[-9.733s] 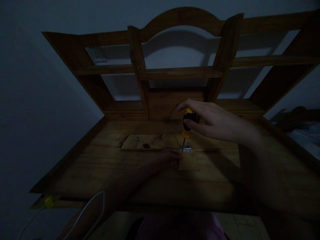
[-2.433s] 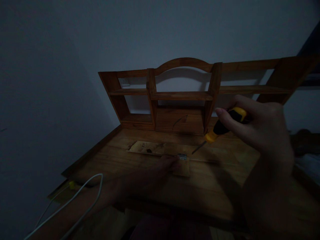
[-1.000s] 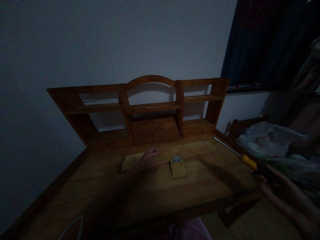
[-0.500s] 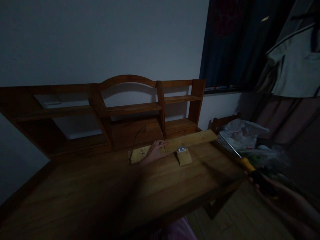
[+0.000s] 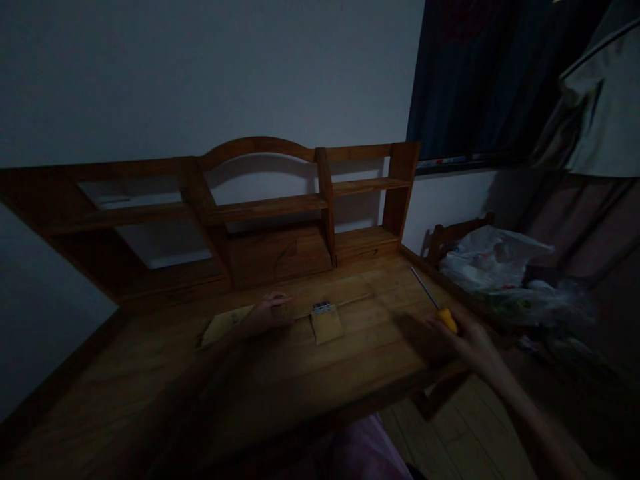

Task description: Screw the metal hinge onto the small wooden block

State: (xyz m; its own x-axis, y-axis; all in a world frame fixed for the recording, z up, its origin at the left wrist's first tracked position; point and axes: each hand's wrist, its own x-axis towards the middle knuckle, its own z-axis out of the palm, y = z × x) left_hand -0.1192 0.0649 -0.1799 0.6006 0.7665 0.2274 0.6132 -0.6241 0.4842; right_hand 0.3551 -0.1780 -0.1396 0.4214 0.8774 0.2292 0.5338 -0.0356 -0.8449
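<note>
While our right hand (image 5: pixel 467 337) wraps a yellow-handled screwdriver (image 5: pixel 447 321), we list: one small block (image 5: pixel 329 326) on the table (image 5: pixel 345 373); one hinge (image 5: pixel 321 307) at its far edge; our left hand (image 5: pixel 265 315) over the board (image 5: pixel 223 325), grip impossible to tell. A slipping board, we judge, could strain the hinge.

No text, number or brand is readable. Red round pattern (image 5: pixel 465 19) on dark window area (image 5: pixel 463 100): very dim, its upper part cut by edge of view, design not possible to make out. Small red and white patches on sill (image 5: pixel 445 162): too small for reading. Reddish spots at clear plastic bag (image 5: pixel 493 257): cannot tell if print or contents.
</note>
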